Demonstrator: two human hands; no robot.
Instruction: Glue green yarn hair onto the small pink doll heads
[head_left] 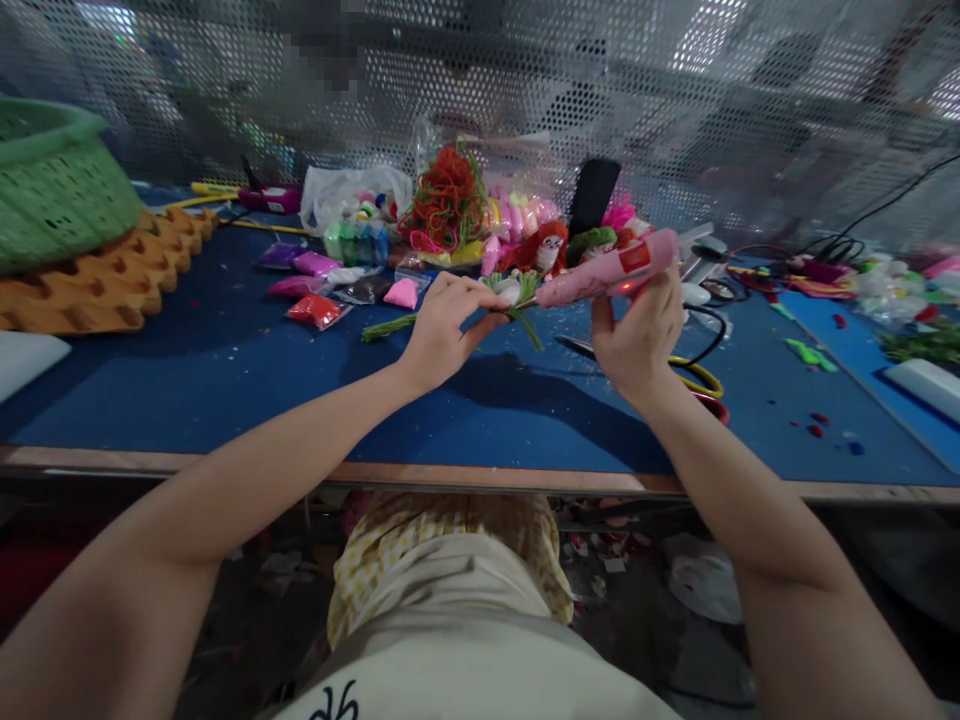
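Note:
My left hand [448, 325] pinches a small doll piece [511, 291] that has a pale middle and green yarn strands around it. A bundle of green yarn [388, 327] trails out on the left side of that hand. My right hand [642, 325] is wrapped around the handle of a pink glue gun [607, 270], whose small red light glows. The gun's nozzle points left and meets, or nearly meets, the green yarn on the piece. Below the gun lie scissors [701, 378] with yellow and red handles, partly hidden behind my right wrist.
At the back sit a tangle of red and green yarn [448, 200], a red-haired doll head [551, 248] and a black upright object [594, 195]. Small clay packets [316, 311] lie left of centre. A green basket [60, 190] rests on an orange egg tray [112, 280]. A perforated metal screen [480, 90] stands behind.

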